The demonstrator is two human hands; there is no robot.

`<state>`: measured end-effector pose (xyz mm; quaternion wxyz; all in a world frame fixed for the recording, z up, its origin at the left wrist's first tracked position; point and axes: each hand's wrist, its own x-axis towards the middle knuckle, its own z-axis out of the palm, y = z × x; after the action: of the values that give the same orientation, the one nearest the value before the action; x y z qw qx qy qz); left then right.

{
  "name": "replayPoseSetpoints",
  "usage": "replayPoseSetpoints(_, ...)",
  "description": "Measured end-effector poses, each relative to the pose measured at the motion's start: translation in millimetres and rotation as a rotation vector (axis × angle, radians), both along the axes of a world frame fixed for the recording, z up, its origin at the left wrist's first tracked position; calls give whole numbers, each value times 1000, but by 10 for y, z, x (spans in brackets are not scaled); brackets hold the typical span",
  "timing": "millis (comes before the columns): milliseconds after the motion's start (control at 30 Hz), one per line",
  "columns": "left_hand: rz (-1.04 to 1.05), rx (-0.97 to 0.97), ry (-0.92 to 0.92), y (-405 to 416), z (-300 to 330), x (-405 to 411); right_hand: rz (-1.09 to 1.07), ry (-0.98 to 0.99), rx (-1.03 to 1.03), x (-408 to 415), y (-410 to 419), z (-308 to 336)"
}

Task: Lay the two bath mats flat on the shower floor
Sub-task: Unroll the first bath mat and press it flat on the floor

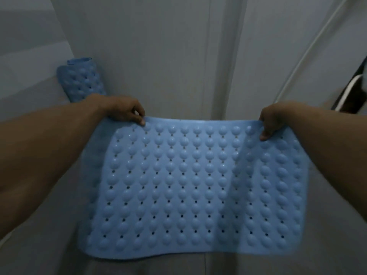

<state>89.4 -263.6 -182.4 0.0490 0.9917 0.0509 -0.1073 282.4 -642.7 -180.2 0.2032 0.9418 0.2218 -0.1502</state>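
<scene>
A light blue bath mat [190,187] fills the middle of the head view, opened out to its full rectangle, its surface covered in rows of rounded bumps with small drain holes between them. Its far edge runs nearly straight between the two hands, while the near edge waves slightly and the right side bows. Whether the mat already touches the grey shower floor [59,245] beneath it cannot be told.

The left hand [123,111] pinches the far left corner of the mat, thumb on top of the rim and the fingers curled under it. The right hand [273,121] grips the far right corner the same way, thumb pressed down on the bumps. Both forearms are bare and stretch in from the lower corners.

A second bath mat [80,80] of the same blue, rolled into a tube, stands leaning in the corner behind the left wrist, against the pale wall [158,46]. A white hose or cord [309,46] curves down the wall at the upper right. A dark object with a white edge [351,90] sits at the far right, too blurred to name.
</scene>
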Motion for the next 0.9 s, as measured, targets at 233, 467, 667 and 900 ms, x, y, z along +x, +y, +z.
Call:
replayPoseSetpoints(233, 94, 264, -4, 70, -823, 441, -23, -106, 134, 194, 204, -804)
replayPoseSetpoints(467, 168, 457, -156, 254, -1661, 737, -64, -235, 101, 474, 292, -1676)
replayPoseSetpoints(667, 225, 375, -154, 156, -2091, 926, 13, -331, 67, 540, 270, -2041)
replayPoseSetpoints(900, 488, 61, -155, -543, -2668, 499, 34, -9, 517, -70, 308, -2635)
